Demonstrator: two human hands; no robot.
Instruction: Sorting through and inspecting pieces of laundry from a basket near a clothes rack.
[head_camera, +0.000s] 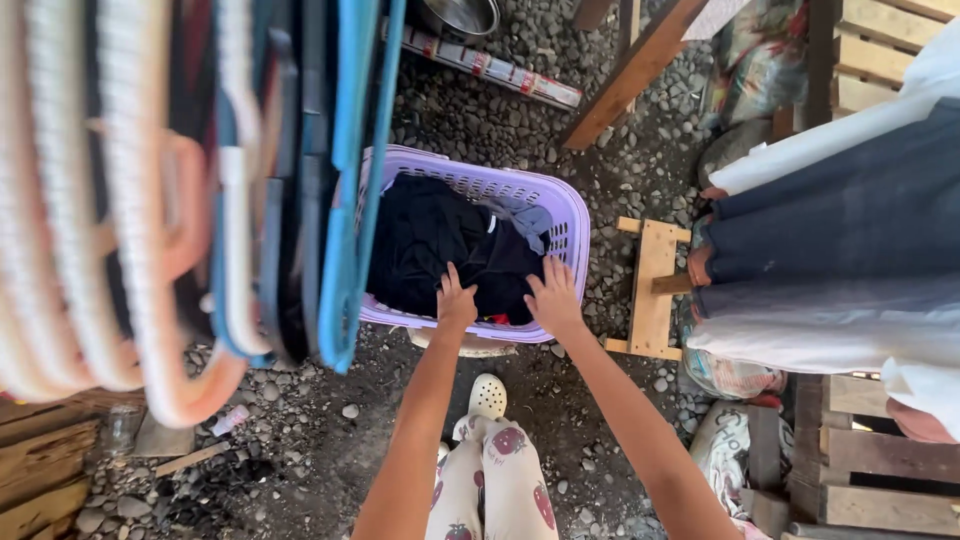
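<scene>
A lilac plastic laundry basket (560, 200) stands on the gravel below me, filled with dark clothes (430, 240) and a grey garment near its far side. Both my arms reach down into it. My left hand (456, 300) rests on the dark clothes at the basket's near rim, fingers spread. My right hand (553, 295) lies beside it on the dark fabric, fingers also spread. Neither hand visibly grips anything.
Several plastic hangers (200, 200), pink, white and blue, hang close to the camera at the left. Folded clothes (840, 240) hang at the right over a wooden frame. A small wooden stool (652, 290) stands right of the basket. A metal bowl (460, 15) lies at the top.
</scene>
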